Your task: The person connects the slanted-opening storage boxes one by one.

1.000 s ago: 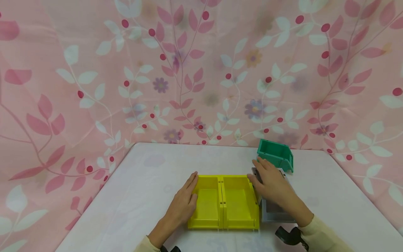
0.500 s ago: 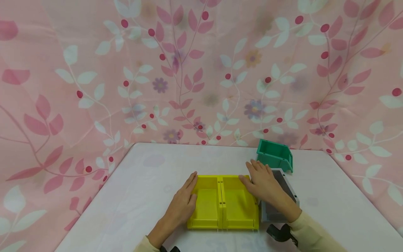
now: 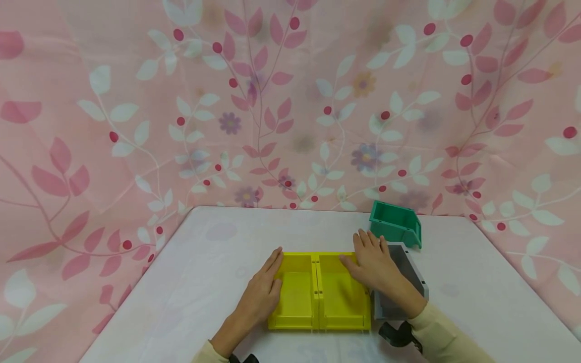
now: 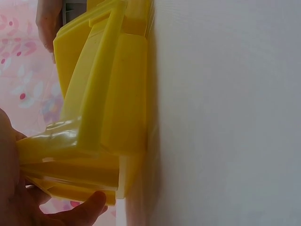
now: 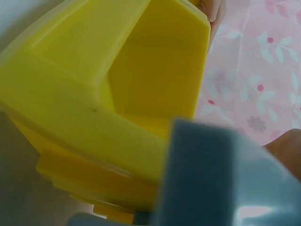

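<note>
Two yellow storage bins stand side by side in the head view, a left bin (image 3: 293,295) and a right bin (image 3: 342,297), their inner walls close together. My left hand (image 3: 259,295) lies along the outer wall of the left bin, fingers mostly straight; in the left wrist view its fingertips touch the yellow wall (image 4: 129,94). Over the right bin's far right corner rests my right hand (image 3: 378,264), fingers extended and thumb over the rim. A grey bin (image 3: 406,267) stands at the right bin's side, partly hidden under the right hand and forearm.
A green bin (image 3: 395,223) stands at the back right, just beyond the grey one. All of them are on a white-covered table (image 3: 218,262). Pink floral cloth (image 3: 290,101) hangs behind the table's back edge. Black wrist-camera mounts show below both wrists.
My right hand has shifted left from over the grey bin towards the right yellow bin, uncovering more of the grey one. The left hand and the bins look nearly unmoved.
</note>
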`<control>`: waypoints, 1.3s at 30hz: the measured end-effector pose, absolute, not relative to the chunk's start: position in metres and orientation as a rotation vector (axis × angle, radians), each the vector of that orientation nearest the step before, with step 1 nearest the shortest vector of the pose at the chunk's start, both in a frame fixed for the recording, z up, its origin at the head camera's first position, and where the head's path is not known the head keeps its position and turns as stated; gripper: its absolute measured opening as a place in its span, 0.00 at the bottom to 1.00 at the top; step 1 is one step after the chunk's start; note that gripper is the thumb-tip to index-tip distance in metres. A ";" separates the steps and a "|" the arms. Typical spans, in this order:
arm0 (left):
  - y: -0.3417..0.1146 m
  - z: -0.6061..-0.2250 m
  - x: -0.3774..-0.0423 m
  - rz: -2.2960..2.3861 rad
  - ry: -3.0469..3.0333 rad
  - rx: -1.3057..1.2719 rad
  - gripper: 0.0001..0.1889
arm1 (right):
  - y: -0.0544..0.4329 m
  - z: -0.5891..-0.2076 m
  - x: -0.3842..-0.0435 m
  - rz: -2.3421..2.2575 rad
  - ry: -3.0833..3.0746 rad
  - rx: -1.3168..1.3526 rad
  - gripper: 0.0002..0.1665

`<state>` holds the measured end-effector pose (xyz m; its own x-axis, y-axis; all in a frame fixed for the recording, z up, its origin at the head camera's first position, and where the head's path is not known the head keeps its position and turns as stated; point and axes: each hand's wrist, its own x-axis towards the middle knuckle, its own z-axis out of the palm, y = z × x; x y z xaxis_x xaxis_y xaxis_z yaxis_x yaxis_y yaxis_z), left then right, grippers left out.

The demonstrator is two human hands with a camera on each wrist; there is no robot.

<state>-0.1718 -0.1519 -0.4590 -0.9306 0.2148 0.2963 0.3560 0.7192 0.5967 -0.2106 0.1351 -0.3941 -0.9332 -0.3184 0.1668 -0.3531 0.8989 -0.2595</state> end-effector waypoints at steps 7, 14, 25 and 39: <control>-0.153 -0.459 -0.173 -1.002 -2.725 -0.455 0.30 | 0.133 -0.397 -0.210 0.416 -2.951 0.517 0.46; -0.155 -0.459 -0.174 -1.000 -2.729 -0.455 0.30 | 0.132 -0.399 -0.212 0.403 -2.950 0.530 0.46; -0.156 -0.460 -0.173 -1.021 -2.728 -0.458 0.30 | 0.130 -0.428 -0.211 0.433 -2.954 0.553 0.46; -0.157 -0.462 -0.172 -1.017 -2.710 -0.468 0.30 | 0.128 -0.432 -0.210 0.456 -2.928 0.547 0.46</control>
